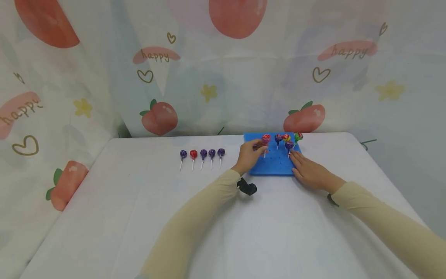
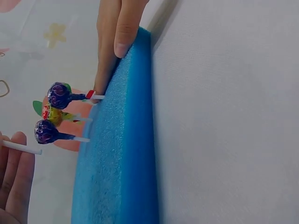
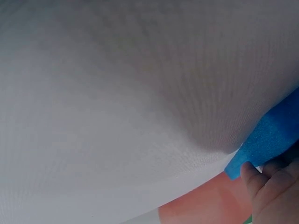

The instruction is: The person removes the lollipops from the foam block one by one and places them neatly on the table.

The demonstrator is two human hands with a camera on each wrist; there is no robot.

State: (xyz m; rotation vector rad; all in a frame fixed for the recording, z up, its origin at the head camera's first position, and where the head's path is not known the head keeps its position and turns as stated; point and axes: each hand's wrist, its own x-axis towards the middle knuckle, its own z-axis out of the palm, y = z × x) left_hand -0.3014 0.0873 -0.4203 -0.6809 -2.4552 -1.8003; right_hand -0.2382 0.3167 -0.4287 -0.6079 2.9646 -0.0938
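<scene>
My left hand pinches a lollipop with a red-pink wrapper over the left part of a blue foam board. Its white stick points at the board, and in the left wrist view the tip is apart from the foam. My right hand rests with extended fingers on the board's right edge. Stuck upright in the foam are a purple lollipop, a yellow-red one and a second purple one near my right fingertips. A green lollipop stands at the back right corner.
Left of the board, a row of lollipops lies on the white table: several purple ones and a red one. Small holes dot the board. A patterned curtain hangs behind the table.
</scene>
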